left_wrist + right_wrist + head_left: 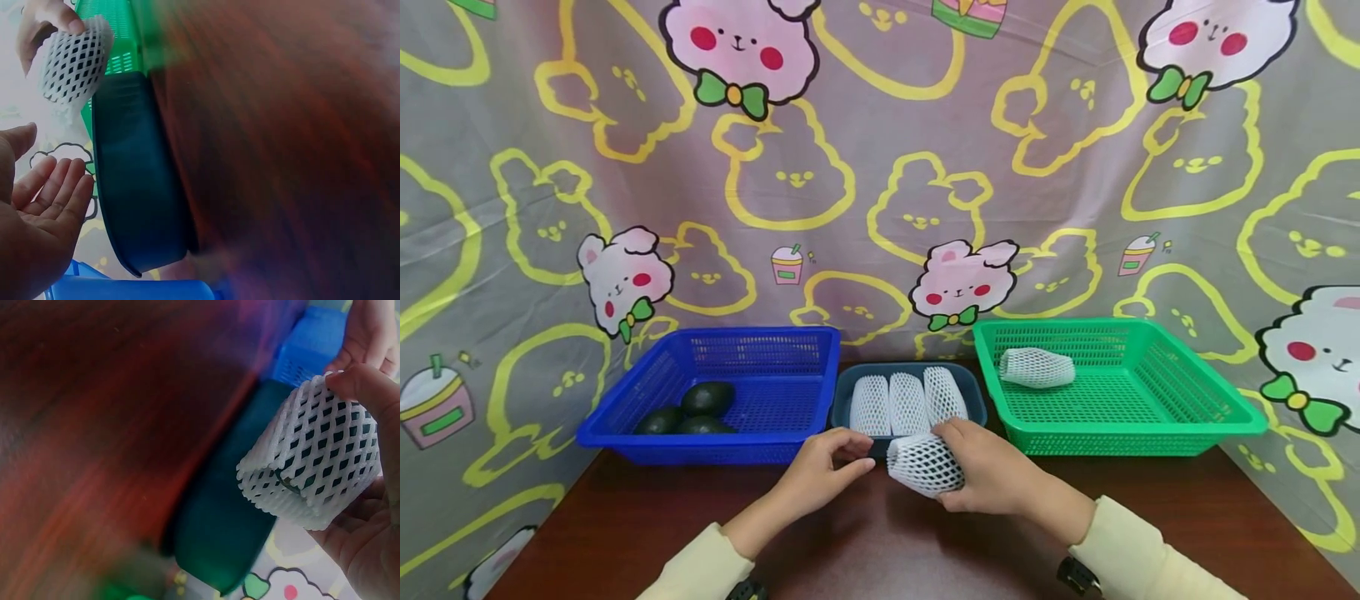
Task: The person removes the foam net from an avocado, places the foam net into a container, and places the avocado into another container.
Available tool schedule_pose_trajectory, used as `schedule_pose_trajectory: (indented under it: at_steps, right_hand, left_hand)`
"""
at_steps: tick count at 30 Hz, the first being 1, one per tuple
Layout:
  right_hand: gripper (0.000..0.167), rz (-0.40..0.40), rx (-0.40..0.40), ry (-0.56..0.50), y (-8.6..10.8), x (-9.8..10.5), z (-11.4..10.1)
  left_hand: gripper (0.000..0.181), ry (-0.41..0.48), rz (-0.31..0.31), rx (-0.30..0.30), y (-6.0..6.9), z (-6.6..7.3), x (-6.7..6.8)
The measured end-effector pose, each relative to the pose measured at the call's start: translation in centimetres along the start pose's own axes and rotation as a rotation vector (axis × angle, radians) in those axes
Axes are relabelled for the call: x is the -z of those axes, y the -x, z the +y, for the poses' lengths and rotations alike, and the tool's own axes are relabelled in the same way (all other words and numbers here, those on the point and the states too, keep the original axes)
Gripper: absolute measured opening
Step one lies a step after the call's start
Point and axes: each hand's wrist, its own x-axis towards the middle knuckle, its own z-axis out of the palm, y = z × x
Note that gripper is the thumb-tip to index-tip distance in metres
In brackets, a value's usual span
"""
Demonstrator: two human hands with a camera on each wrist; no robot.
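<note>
My right hand (pixel 992 471) grips a white foam net sleeve (pixel 927 465) with something dark inside, in front of the dark tray (pixel 974 398). In the right wrist view the thumb and fingers of the right hand (pixel 369 506) hold the sleeve (pixel 325 450) from either side, and a dark surface shows through its mesh. Left of the sleeve, my left hand (pixel 820 471) holds nothing, its fingers relaxed and apart from it; the left wrist view shows the palm of that hand (pixel 47 215) turned up. Several white net sleeves (pixel 907 404) lie side by side in the tray.
At the left a blue basket (pixel 700 448) holds several dark green avocados (pixel 707 399). The green basket (pixel 1120 442) at the right has one white net sleeve (pixel 1037 368) near its back left corner. A patterned cloth (pixel 850 208) hangs behind the brown table (pixel 850 550).
</note>
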Motion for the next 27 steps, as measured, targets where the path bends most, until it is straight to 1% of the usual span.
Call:
schedule_pose_trajectory:
  at_steps: [3,6,11,18,23,27]
  right_hand:
    - [0.073,-0.019,0.007,-0.004,-0.1,-0.6,-0.2]
    - [0.072,-0.041,0.001,0.001,-0.3,-1.2,-0.3]
    - [0.071,-0.092,-0.015,-0.027,-0.6,-2.0,-0.6]
    - [0.071,-0.153,-0.039,-0.048,-0.9,-2.9,-0.6]
    - [0.075,-0.182,-0.059,-0.061,-0.8,-3.1,-0.5]
    - [0.079,-0.208,-0.070,-0.086,-0.7,-2.9,-0.4]
  left_hand:
    - [0.022,-0.016,-0.006,0.018,0.3,-0.2,0.1]
    - [0.021,-0.033,-0.013,0.022,0.5,-0.4,0.1]
    - [0.018,-0.040,-0.045,0.040,0.9,-0.6,0.0]
    - [0.015,-0.031,-0.076,0.030,1.1,-0.9,-0.2]
    - [0.014,-0.022,-0.090,0.035,1.3,-1.1,-0.3]
    - [0.011,-0.024,-0.113,0.042,1.5,-1.2,-0.4]
